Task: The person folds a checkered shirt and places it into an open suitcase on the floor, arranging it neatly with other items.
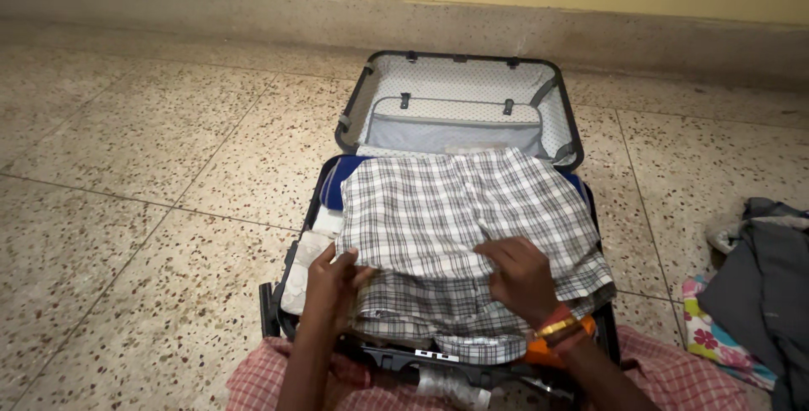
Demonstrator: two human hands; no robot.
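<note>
A speckled terrazzo floor carries an open suitcase and clothes.

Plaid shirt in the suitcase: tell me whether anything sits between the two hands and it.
Nothing visible does. The left hand and the right hand both rest directly on the plaid shirt, which lies on top of the other contents in the open suitcase. The pile of clothes lies apart on the floor.
</note>
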